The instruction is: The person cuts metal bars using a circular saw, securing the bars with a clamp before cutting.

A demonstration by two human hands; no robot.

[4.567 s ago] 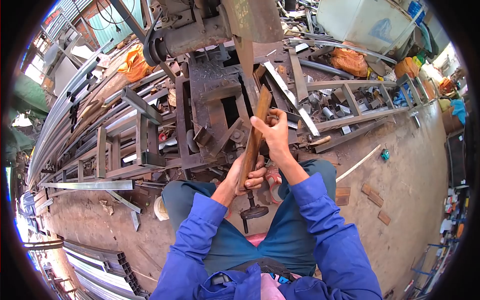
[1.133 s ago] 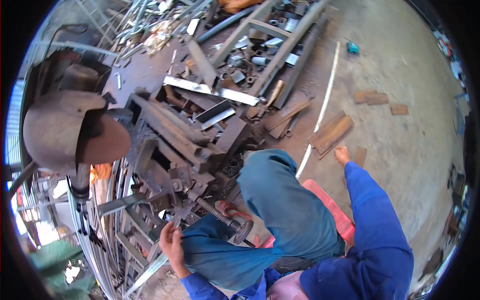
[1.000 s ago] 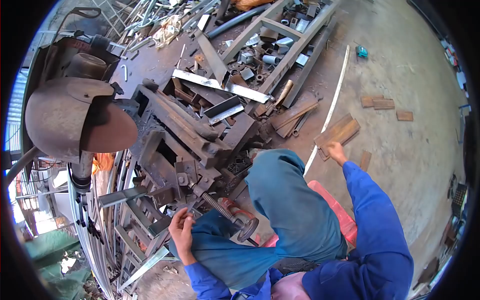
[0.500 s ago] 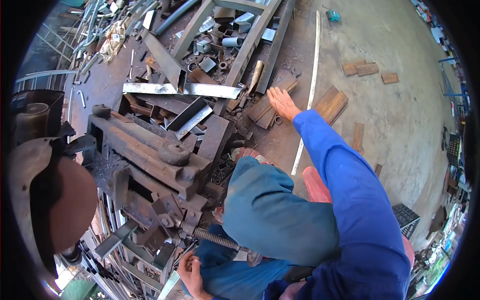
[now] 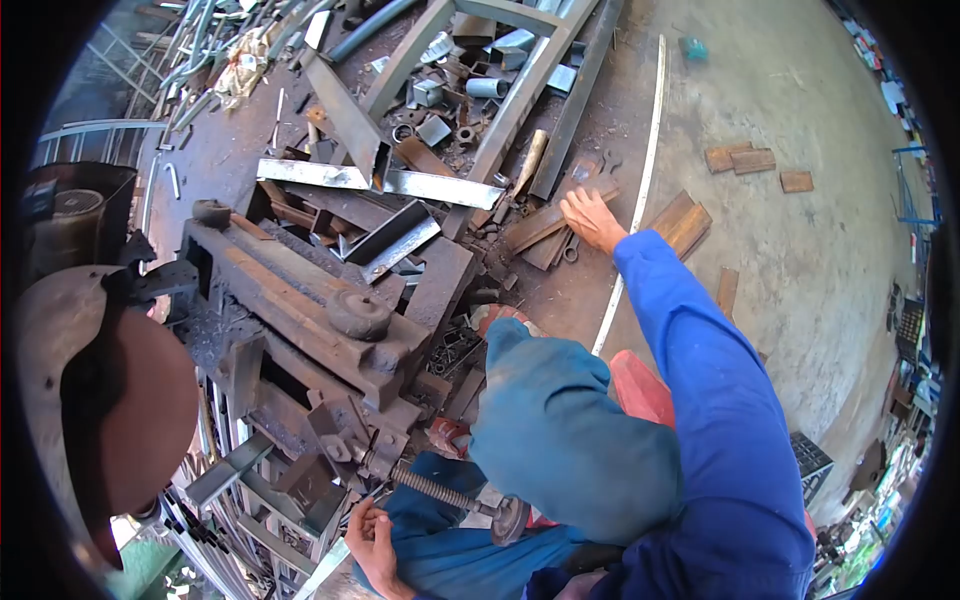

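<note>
My right hand point(image 5: 594, 218) reaches forward over rusty brown flat bars point(image 5: 548, 232) on the floor. Its fingers are bent and slightly apart, with the tips at the far end of the top bar. A small spanner-like ring point(image 5: 571, 250) lies just below that hand. Down at the bottom, my left hand point(image 5: 372, 548) rests by my knee with its fingers curled in; whatever they may hold is hidden. Close above it runs the threaded screw point(image 5: 440, 486) of a heavy rusty vise point(image 5: 300, 300), ending in a round knob point(image 5: 510, 520).
Metal offcuts and pipe pieces point(image 5: 487, 88) lie inside a steel frame point(image 5: 490, 150) ahead. A long pale strip point(image 5: 648, 140) crosses the floor, with more brown plates point(image 5: 682, 225) to its right. A teal tape measure point(image 5: 693, 48) lies farther off. A round cover point(image 5: 140, 410) looms at left.
My right hand's fingers have gone from stretched flat to bent downward over the bars. The whole view has shifted slightly, and my left hand stays near the screw.
</note>
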